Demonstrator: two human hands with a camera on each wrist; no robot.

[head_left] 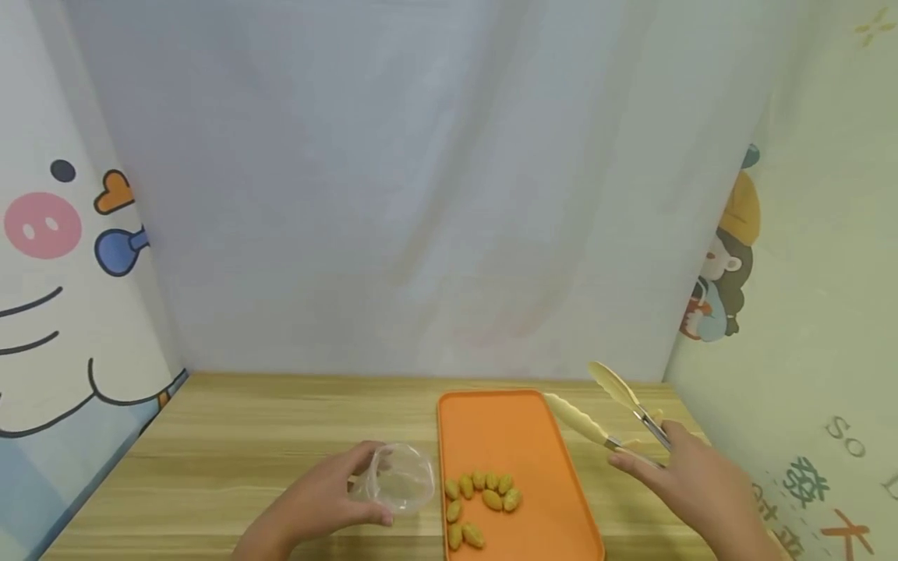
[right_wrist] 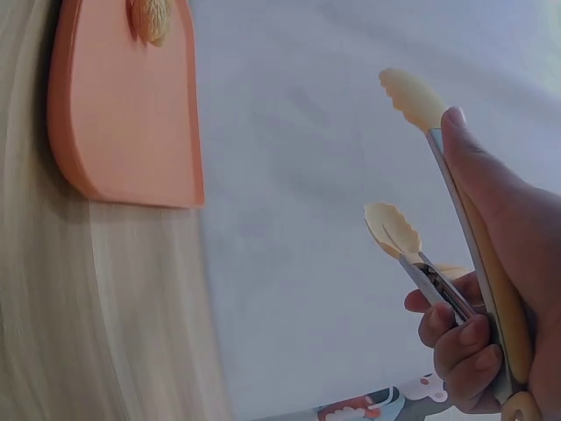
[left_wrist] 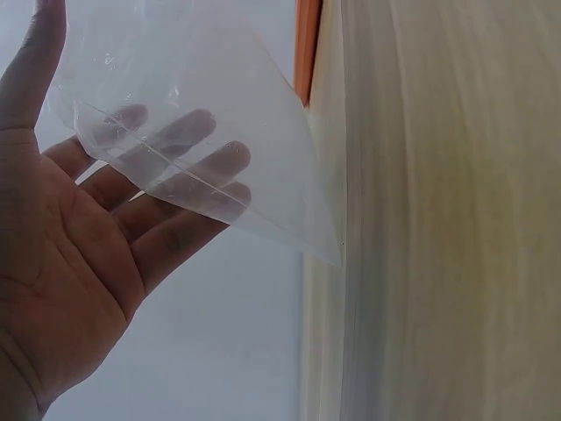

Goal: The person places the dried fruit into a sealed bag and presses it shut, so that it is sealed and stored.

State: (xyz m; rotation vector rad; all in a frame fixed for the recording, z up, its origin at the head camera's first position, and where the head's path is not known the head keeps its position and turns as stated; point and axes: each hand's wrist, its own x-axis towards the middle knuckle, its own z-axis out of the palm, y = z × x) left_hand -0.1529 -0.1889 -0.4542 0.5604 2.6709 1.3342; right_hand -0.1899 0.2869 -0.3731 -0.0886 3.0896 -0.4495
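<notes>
Tongs (head_left: 577, 418) with pale yellow scalloped tips and metal shafts sit in my right hand (head_left: 708, 483), which is gripping them: my thumb lies along one arm and my fingers curl round the other. The two arms are spread wide, the tips pointing away from me, held clear of the tray. My left hand (head_left: 316, 495) holds a clear plastic cup (head_left: 401, 478), thumb on one side and fingers on the other, the fingers showing through the thin wall. The cup is tilted, one round end turned toward the tray; whether its lower edge touches the table I cannot tell.

Between my hands lies the orange tray (head_left: 491, 428), its left edge just beside the cup and the tongs off to its right. On the near left part of it, yellow-brown oval pieces (head_left: 493, 499) lie close together, some in a bent row along the left edge. The tray's low raised rim stands between them and the cup. Under the tray is the wood-grain table (head_left: 295, 421). Beyond it hangs a pale cloth (head_left: 435, 195), flanked by a cartoon-printed panel (head_left: 42, 101) on my left and a pale green printed panel (head_left: 807, 273) on my right.
</notes>
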